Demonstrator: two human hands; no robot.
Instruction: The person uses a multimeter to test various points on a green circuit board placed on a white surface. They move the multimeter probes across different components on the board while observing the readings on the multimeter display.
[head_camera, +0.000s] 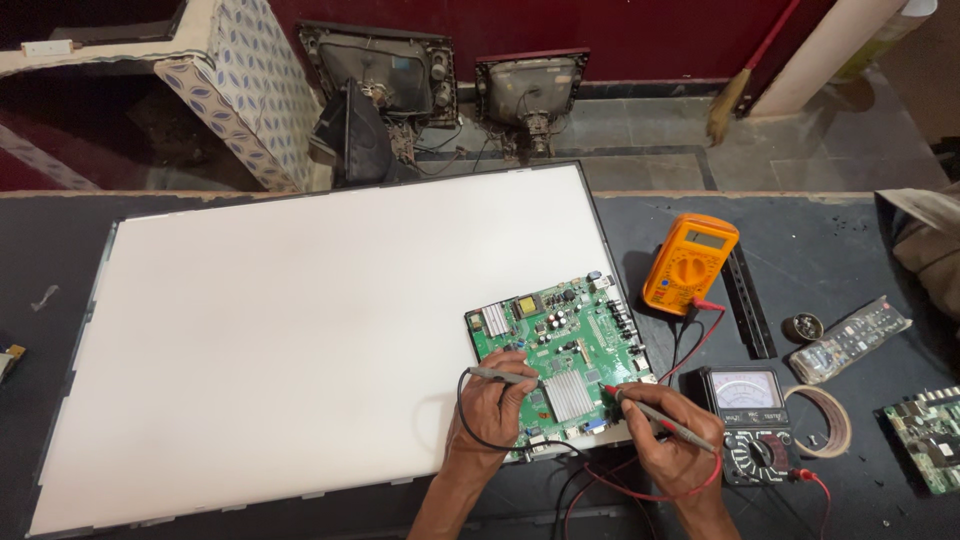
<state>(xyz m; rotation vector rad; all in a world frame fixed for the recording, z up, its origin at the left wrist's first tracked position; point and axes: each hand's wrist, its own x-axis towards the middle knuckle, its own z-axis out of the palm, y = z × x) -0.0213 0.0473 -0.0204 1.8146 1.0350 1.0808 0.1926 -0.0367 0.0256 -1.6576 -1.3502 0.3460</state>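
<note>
Two hands (497, 403) (665, 440) gripping probes (500, 375) (665, 415) over circuit board (560, 350), apparently touching; multimeters (688, 262) (750, 425) beside.

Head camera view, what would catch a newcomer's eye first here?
The big white panel fills the dark bench. At its lower right corner lies a green circuit board, where the left hand and right hand each press a probe. An orange multimeter sits just right of it.
</note>
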